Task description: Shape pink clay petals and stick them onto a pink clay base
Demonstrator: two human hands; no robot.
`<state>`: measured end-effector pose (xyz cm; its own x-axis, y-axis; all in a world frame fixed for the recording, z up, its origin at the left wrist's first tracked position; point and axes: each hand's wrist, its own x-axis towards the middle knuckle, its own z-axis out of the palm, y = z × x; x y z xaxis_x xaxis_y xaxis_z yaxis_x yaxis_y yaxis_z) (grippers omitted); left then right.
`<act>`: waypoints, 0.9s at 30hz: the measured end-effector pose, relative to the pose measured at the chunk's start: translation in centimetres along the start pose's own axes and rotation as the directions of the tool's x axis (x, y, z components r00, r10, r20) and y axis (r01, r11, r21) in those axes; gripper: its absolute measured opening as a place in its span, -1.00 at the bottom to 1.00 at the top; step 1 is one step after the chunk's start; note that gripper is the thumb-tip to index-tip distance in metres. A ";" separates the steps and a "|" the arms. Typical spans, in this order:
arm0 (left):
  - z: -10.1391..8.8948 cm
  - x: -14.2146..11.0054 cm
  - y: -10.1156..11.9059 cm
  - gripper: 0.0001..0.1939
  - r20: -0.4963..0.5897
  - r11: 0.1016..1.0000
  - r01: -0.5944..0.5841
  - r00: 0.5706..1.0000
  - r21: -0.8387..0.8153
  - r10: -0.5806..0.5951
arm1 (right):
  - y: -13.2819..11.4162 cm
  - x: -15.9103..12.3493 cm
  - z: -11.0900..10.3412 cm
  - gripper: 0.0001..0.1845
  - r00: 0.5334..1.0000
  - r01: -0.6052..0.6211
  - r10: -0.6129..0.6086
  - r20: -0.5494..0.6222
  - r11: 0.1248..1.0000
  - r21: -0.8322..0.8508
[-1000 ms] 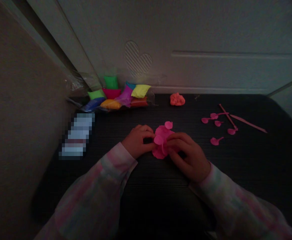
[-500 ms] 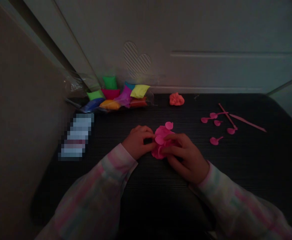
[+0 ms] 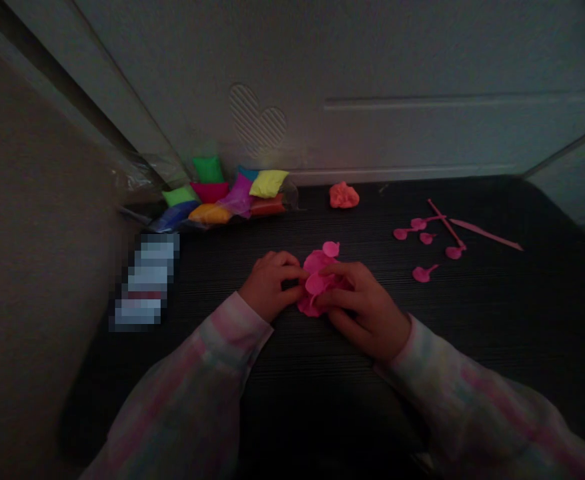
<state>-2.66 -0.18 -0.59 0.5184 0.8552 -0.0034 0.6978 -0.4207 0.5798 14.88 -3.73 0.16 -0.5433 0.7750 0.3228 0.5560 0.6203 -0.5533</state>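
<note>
A flat pink clay piece (image 3: 317,261) with a wavy edge lies on the dark table in front of me. Small round clay discs rest on it, one at its middle (image 3: 315,283) and one at its top edge (image 3: 331,249). My left hand (image 3: 273,285) pinches the left edge of the piece between thumb and forefinger. From the right, my right hand (image 3: 367,308) closes its fingers on the piece beside the middle disc, covering much of that side. The exact contact under the right fingertips is hidden.
Several small pink clay pieces with thin tails (image 3: 425,273) lie to the right, near two slim pink tools (image 3: 487,233). An orange clay lump (image 3: 344,195) sits at the back. Coloured clay packets (image 3: 211,213) in clear plastic and a blurred-out phone-like object (image 3: 147,280) are at left.
The whole view has shifted slightly, so the table things appear a little further left. Both hands keep their hold on the pink clay piece, with hardly any finger movement.
</note>
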 end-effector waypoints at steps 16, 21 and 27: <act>-0.6 0.0 0.3 -0.85 -0.046 0.999 -0.044 0.998 -0.011 0.043 | 0.1 0.1 0.1 -0.79 0.993 -0.029 0.044 -0.109 0.990 0.136; -0.7 0.0 0.2 -0.86 -0.039 0.999 -0.040 0.998 0.011 0.040 | 0.5 0.4 -0.2 -0.78 0.948 -0.177 0.240 -0.211 0.944 0.277; -0.5 0.1 0.1 -0.87 -0.065 0.999 -0.037 0.997 0.016 0.038 | 0.7 0.7 0.0 -0.81 0.952 -0.201 0.255 -0.172 0.939 0.277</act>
<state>-2.76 -0.01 -0.13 0.5108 0.8567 0.0715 0.6859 -0.4563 0.5668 14.92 -2.81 0.04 -0.2669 0.9163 0.2985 0.4571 0.3931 -0.7978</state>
